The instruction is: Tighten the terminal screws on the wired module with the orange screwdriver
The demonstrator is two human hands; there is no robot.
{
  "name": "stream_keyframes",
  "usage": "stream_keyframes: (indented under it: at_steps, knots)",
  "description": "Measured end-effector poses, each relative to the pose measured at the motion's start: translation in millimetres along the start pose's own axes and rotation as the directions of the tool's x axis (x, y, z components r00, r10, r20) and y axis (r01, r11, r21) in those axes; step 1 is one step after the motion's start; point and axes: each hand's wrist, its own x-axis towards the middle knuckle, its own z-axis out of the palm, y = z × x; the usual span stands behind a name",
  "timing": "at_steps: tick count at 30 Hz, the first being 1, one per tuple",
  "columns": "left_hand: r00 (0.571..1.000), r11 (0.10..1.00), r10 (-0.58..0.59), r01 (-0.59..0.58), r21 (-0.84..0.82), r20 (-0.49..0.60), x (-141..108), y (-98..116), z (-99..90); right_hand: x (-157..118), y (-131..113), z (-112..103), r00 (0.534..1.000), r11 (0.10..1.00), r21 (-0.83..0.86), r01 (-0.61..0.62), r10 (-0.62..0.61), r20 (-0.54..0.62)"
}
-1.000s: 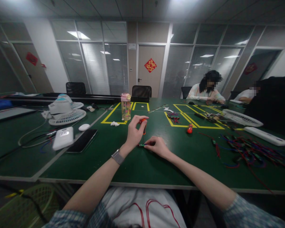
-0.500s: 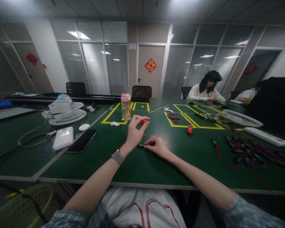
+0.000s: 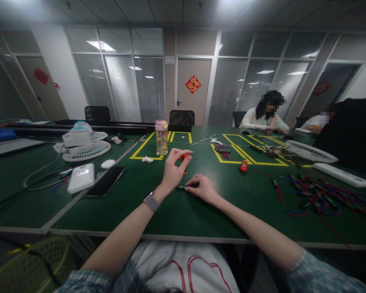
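Note:
My left hand (image 3: 173, 169) is closed around the orange handle of a small screwdriver (image 3: 186, 156), held upright. Its thin dark shaft runs down to a small green circuit board (image 3: 181, 187) lying on the table. The fingertips of my right hand (image 3: 202, 189) pinch the right end of that board, where a bit of wire shows. Whether the screwdriver's tip sits in a screw is too small to tell.
On the green table (image 3: 134, 211) a heap of wired boards (image 3: 326, 199) lies right. A red bottle-shaped item (image 3: 243, 165) and a pink-lidded bottle (image 3: 162, 138) stand farther back. Left are a phone (image 3: 106, 182), a white box (image 3: 81, 178) and a fan (image 3: 87, 149). A person (image 3: 266, 114) sits opposite.

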Motion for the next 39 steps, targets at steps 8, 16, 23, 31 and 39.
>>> stream_keyframes:
  at_steps: [8, 16, 23, 31, 39]
  knots:
    - [0.998, 0.997, -0.024, 0.029, -0.071, 0.063, -1.7, 0.1, -0.3, 0.3, 3.3, 2.1, 1.0, 1.0, 0.006, 0.006, -0.006, -0.008]
    - [1.0, 1.0, 0.001, -0.001, 0.006, -0.011, -0.7, -2.5, 0.9, 0.7, 4.4, 3.2, 1.0, 1.0, 0.0, 0.005, -0.005, -0.013]
    - [0.998, 0.996, -0.04, 0.044, -0.078, 0.052, -2.3, -0.6, -0.1, 0.1, 1.9, 1.4, 1.0, 1.0, 0.008, 0.008, -0.008, -0.009]
    - [1.0, 0.999, -0.003, 0.003, 0.032, -0.01, -0.8, -2.1, 0.3, 0.3, 3.3, 3.7, 1.0, 1.0, 0.003, 0.012, -0.012, -0.017]
    - [0.998, 0.999, -0.016, 0.019, -0.046, 0.06, -1.7, -1.0, -0.6, 0.9, 8.1, 4.6, 0.999, 0.999, -0.005, 0.037, -0.037, -0.019]
